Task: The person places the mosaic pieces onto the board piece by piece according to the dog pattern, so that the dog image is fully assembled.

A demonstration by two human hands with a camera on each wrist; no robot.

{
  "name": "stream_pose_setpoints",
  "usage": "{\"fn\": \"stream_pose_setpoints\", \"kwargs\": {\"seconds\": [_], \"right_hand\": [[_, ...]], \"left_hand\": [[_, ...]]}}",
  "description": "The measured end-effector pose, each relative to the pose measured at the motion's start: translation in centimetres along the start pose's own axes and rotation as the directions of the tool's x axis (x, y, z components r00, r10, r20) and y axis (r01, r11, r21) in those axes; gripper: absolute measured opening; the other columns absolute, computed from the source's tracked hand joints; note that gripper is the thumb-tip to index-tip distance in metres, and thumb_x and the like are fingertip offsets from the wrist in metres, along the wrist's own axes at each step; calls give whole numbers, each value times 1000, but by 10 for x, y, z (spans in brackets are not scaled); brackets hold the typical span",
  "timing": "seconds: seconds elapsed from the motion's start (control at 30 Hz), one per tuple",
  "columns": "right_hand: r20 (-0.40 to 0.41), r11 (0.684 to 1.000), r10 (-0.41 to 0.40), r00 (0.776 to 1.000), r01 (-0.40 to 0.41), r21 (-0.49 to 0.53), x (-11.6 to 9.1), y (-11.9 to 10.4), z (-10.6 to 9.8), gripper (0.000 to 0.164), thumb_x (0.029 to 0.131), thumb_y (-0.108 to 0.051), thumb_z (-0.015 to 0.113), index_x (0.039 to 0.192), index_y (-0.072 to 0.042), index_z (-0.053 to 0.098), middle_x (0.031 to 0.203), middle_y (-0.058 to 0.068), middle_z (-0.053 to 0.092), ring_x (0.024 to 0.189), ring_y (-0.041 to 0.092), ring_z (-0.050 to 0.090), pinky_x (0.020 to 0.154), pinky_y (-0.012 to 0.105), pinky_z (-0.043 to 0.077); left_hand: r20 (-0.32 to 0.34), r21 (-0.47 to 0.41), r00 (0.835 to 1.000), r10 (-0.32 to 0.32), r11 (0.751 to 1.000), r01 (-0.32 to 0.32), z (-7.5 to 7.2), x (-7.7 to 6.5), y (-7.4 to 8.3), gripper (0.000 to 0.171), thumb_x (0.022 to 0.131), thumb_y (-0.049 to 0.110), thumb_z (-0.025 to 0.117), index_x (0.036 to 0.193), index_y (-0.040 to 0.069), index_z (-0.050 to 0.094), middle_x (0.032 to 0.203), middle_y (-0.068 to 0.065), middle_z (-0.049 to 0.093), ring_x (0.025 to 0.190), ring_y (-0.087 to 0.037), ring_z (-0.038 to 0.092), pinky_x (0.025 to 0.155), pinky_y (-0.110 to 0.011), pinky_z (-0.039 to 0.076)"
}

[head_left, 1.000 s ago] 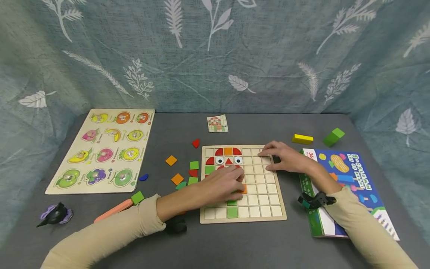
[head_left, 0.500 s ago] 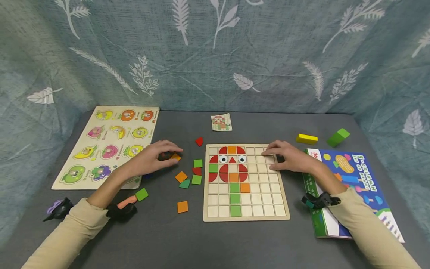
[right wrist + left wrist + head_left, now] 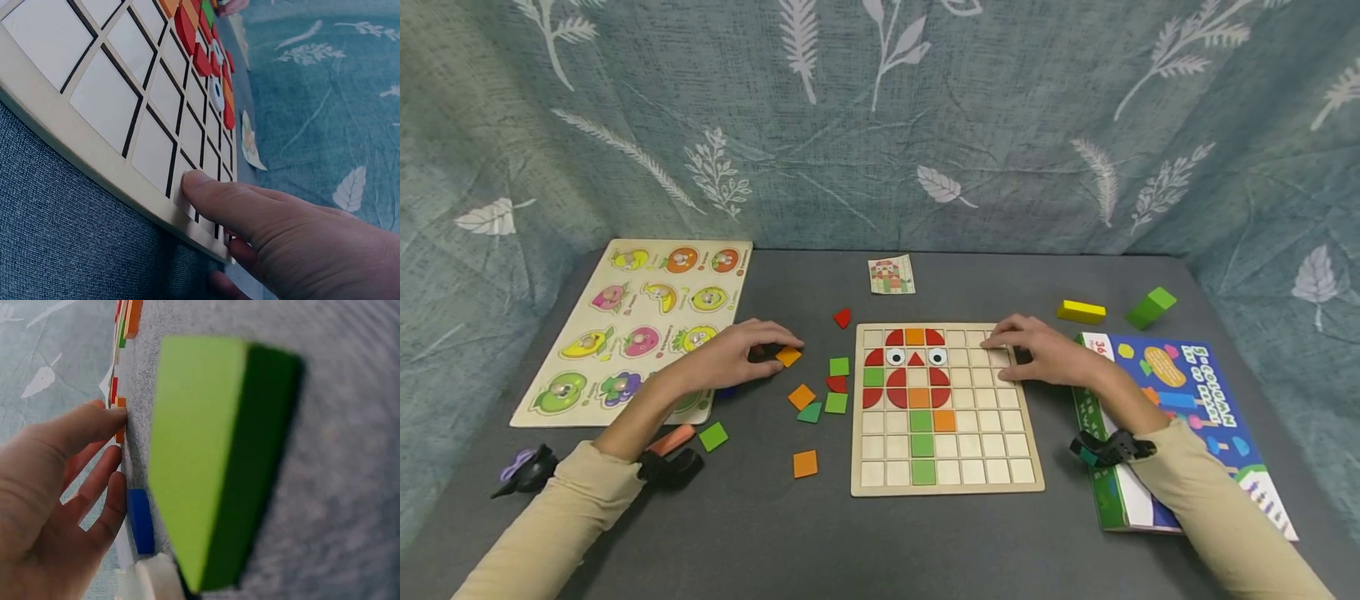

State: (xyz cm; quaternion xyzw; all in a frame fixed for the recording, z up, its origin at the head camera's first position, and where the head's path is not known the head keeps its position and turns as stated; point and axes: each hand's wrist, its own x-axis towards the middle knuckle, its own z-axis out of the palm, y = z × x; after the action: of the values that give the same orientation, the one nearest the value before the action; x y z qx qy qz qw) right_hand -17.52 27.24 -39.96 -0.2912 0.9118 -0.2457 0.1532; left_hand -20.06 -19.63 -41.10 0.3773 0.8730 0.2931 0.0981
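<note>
Two hands, well apart, and only one's got hold of anything. The left hand is off to the left of the wooden grid board, pinching an orange tile between thumb and fingertips. The left wrist view has the thumb tip right against it. Can't tell if the tile is off the dark surface. There's a blue piece just beside the lower fingers, and a green tile fills much of that same view.

The right hand isn't gripping a piece, it just rests at the grid board's upper right edge with thumb and index finger spread, thumb tip at a cell just inside the rim.

On the board's left half there's a figure: red pieces, two round eyes, and a column of three green squares under an orange one. More loose green, red and orange tiles lie between the left hand and the board. The little picture card is behind the board, the fruit board is far left, and the right forearm is over a blue box.
</note>
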Motion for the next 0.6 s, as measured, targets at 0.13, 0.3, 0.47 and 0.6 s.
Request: {"fn": "stream_pose_setpoints", "kwargs": {"seconds": [0.13,0.3,0.47,0.6], "right_hand": [[7,1000,3,1000,-3,1,0,-1,-1,44,89,-18,71,130,-7,61,132,18,50,116,34,46,91,49,44],[6,1000,1,1000,-1,-11,0,-1,-2,44,88,-18,71,129,-7,61,131,18,51,115,33,47,90,48,44],[9,1000,-4,1000,4,-6,0,0,-1,44,89,-20,71,130,-7,61,131,18,51,115,33,47,91,49,44],[14,1000,-1,1000,1,2,0,0,-3,44,89,-20,70,131,-7,60,132,18,50,117,34,46,92,50,44]], "left_hand": [[-14,26,1000,22,999,-22,2,1,-1,27,89,6,68,115,11,70,119,-7,66,107,-25,59,82,-36,47],[-44,72,999,-18,997,21,7,10,25,20,88,13,71,108,13,73,108,-2,68,98,-19,63,80,-35,51],[-34,164,992,122,980,-115,34,33,93,19,86,23,74,103,16,74,101,2,67,88,-12,61,76,-28,52],[54,247,947,318,914,-321,63,53,141,14,87,26,73,99,18,75,95,3,65,84,-9,57,72,-19,49]]}}
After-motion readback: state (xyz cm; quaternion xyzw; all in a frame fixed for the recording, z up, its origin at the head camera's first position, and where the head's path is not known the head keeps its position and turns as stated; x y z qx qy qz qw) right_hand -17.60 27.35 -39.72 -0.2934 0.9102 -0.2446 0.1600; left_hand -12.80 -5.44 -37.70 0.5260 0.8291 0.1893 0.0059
